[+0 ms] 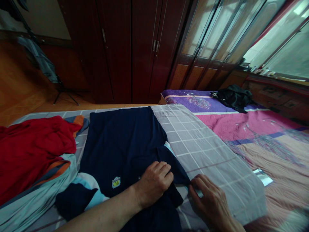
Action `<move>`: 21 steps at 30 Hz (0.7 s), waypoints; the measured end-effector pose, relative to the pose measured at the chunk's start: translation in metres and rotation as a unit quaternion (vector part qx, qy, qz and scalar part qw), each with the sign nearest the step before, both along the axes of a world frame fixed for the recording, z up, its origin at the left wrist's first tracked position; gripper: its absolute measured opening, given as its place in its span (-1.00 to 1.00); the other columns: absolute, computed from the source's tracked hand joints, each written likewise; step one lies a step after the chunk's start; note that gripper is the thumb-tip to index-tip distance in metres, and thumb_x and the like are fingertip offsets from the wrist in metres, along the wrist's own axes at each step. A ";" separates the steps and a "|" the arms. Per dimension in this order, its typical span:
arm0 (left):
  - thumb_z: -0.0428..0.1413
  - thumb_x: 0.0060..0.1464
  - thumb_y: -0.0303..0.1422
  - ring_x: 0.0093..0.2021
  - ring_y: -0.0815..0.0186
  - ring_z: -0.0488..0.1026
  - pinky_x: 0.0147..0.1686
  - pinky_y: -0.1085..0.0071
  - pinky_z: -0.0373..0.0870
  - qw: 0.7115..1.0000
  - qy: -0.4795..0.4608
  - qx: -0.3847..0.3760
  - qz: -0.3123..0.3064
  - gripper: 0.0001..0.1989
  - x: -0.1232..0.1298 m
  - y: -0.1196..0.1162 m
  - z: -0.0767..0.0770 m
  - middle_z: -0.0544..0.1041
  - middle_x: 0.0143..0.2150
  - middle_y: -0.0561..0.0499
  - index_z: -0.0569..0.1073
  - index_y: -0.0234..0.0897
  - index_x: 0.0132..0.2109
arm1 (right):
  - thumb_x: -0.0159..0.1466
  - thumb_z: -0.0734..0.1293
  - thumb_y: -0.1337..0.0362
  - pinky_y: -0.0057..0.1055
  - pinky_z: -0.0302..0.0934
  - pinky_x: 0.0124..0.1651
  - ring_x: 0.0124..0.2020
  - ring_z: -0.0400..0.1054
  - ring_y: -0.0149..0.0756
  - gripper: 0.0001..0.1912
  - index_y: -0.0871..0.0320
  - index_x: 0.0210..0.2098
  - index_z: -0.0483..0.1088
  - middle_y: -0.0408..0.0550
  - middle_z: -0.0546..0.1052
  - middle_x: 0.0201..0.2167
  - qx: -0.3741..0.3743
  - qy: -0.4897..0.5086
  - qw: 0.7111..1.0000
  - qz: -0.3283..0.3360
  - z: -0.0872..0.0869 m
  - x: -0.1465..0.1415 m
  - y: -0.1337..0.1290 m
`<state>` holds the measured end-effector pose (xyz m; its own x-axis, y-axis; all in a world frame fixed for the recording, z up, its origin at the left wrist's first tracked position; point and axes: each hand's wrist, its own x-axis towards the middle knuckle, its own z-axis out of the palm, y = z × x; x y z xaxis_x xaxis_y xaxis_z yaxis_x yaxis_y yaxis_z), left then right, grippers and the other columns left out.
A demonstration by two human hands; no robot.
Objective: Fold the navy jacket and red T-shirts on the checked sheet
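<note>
**Speaker one:** Start at the fingertips. What are they doing?

**Speaker two:** On the left hand [153, 183], the fingers [163, 169] lie together, curled over a folded edge of a navy shirt [120, 145]. The thumb is hidden, so I can't tell if they're gripping or only pressing.

**Speaker one:** And the right hand [210, 203]?

**Speaker two:** Its fingers [199, 183] are slightly apart, with the tips at a corner of the navy cloth. I can't tell if they're clamped on it.

**Speaker one:** Where's the shirt lying?

**Speaker two:** Flat on a grey checked bedsheet [205, 154], directly under both hands, with a small badge [116, 182] just left of the left hand and light-blue trim [89, 180] further left.

**Speaker one:** What's beside it?

**Speaker two:** A crumpled red cloth [31, 154] sits just to the left, touching the shirt's side. To the right, past the sheet, a pink quilt [253, 125] covers the bed, with a shiny silver packet [262, 177] near the sheet's edge and a black bag [233, 96] further back.

**Speaker one:** And beyond the bed?

**Speaker two:** A dark wooden wardrobe [116, 48], and a tripod stand [65, 93] on the floor.
</note>
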<state>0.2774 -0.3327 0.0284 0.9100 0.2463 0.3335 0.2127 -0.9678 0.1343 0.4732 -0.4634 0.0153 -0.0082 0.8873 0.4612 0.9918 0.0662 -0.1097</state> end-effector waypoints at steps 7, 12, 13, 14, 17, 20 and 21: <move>-0.07 0.24 -0.50 0.00 0.18 0.36 -0.10 0.30 0.34 0.999 -0.020 0.041 -0.001 -0.84 -0.001 0.003 0.004 0.46 -0.06 -0.15 0.40 -0.38 -0.14 | 0.27 0.18 0.34 -0.41 0.11 -0.41 -0.47 0.31 -0.33 -0.83 0.13 -0.45 0.30 -0.10 0.37 -0.50 -0.024 -0.016 1.000 0.008 0.008 -0.003 0.001; -0.02 0.22 -0.51 0.00 0.19 0.36 -0.12 0.31 0.35 0.999 0.019 0.044 -0.008 -0.90 0.002 0.000 -0.002 0.47 -0.12 -0.14 0.39 -0.37 -0.23 | 0.26 0.21 0.30 -0.44 0.15 -0.42 -0.46 0.35 -0.35 -0.84 0.12 -0.45 0.32 -0.10 0.40 -0.49 -0.087 0.040 0.994 0.049 0.028 -0.004 0.008; -0.01 0.21 -0.51 -0.01 0.19 0.37 -0.12 0.31 0.36 0.999 0.029 0.038 0.000 -0.91 0.002 0.000 -0.002 0.47 -0.13 -0.13 0.38 -0.36 -0.24 | 0.27 0.21 0.29 -0.44 0.17 -0.40 -0.44 0.36 -0.35 -0.85 0.12 -0.42 0.34 -0.09 0.42 -0.47 -0.082 0.059 0.994 0.048 0.033 -0.003 0.014; 0.00 0.21 -0.50 -0.02 0.18 0.37 -0.13 0.31 0.37 0.999 0.035 0.032 0.005 -0.92 0.003 0.000 -0.003 0.47 -0.14 -0.12 0.38 -0.36 -0.25 | 0.28 0.20 0.28 -0.44 0.18 -0.38 -0.43 0.37 -0.34 -0.85 0.13 -0.38 0.36 -0.09 0.43 -0.45 -0.073 0.075 0.994 0.044 0.039 -0.002 0.021; -0.02 0.22 -0.49 -0.01 0.18 0.38 -0.12 0.31 0.38 0.999 0.030 0.025 -0.003 -0.90 0.003 0.000 -0.003 0.47 -0.13 -0.13 0.39 -0.37 -0.21 | 0.28 0.17 0.26 -0.44 0.18 -0.39 -0.43 0.38 -0.33 -0.80 0.15 -0.29 0.41 -0.08 0.45 -0.45 -0.070 0.092 0.993 0.029 0.050 0.002 0.055; -0.06 0.23 -0.50 0.05 0.17 0.35 -0.06 0.30 0.37 0.999 0.019 0.019 -0.030 -0.85 0.002 0.001 -0.003 0.47 -0.08 -0.16 0.39 -0.39 -0.12 | 0.25 0.17 0.28 -0.45 0.17 -0.38 -0.46 0.38 -0.34 -0.72 0.16 -0.14 0.44 -0.10 0.50 -0.45 -0.110 0.090 0.989 0.036 0.055 0.006 0.098; -0.06 0.23 -0.49 0.08 0.16 0.34 -0.04 0.29 0.36 0.999 0.018 0.017 -0.034 -0.83 0.002 0.001 -0.004 0.46 -0.07 -0.18 0.40 -0.39 -0.11 | 0.23 0.17 0.30 -0.45 0.16 -0.38 -0.47 0.39 -0.34 -0.67 0.14 -0.07 0.43 -0.12 0.51 -0.46 -0.131 0.085 0.987 0.037 0.055 0.006 0.111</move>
<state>0.2792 -0.3320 0.0247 0.9358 0.1716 0.3080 0.1496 -0.9843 0.0939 0.4789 -0.3524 0.0700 -0.0196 0.9760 0.2168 0.9510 0.0851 -0.2972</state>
